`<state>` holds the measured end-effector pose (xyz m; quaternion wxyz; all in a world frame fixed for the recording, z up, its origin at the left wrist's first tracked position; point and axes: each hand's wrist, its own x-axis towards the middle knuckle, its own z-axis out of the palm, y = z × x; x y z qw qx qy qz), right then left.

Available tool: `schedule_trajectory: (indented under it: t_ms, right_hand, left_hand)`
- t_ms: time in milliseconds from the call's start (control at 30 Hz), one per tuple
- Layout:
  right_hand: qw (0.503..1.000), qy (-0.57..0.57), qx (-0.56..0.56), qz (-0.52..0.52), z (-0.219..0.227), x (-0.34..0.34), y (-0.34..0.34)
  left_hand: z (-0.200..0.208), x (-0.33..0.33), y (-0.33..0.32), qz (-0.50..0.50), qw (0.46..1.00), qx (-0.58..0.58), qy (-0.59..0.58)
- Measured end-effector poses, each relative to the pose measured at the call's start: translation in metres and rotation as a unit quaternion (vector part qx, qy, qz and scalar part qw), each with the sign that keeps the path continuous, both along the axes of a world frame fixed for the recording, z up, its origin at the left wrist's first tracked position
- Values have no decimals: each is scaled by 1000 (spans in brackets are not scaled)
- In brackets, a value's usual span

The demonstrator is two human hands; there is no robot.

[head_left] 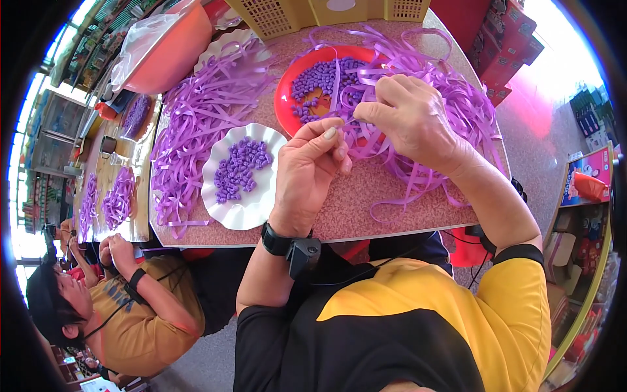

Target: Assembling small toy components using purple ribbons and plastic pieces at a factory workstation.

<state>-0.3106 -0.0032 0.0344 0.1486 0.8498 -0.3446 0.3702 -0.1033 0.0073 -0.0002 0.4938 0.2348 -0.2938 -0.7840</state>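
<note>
The left hand is nearly closed, palm turned up, thumb and forefinger pinched on a purple ribbon; the right hand, its fingers curled in, pinches the same ribbon just beside it, probably so the strand stays short and steady between the two. Whether a bead sits there is too small to tell. Just left of the left hand, a white fluted plate holds purple beads, seemingly placed for easy reach; beyond both hands, a red plate carries more. Ribbon heaps spread behind and beside the right hand, likely kept loose so single strands pull free. Under everything lies a speckled pinkish counter, with a yellow basket at its far side. Well left of the left hand, a co-worker sits by a wooden counter; far right stand red boxes.
</note>
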Motion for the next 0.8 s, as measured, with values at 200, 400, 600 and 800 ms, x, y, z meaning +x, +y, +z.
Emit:
schedule_trajectory:
  t_ms: [200,400,600,800]
  right_hand:
    - [1000,20,-7,2,1,1,6]
    - [998,21,41,-30,2,-4,1]
    - [991,123,-9,-48,13,2,12]
    - [995,45,81,-30,10,4,20]
  left_hand:
    - [8,-4,5,33,995,-15,-97]
    - [6,-3,5,88,987,-32,-127]
    - [3,-3,6,89,988,-32,-124]
    - [10,-7,10,92,986,-28,-136]
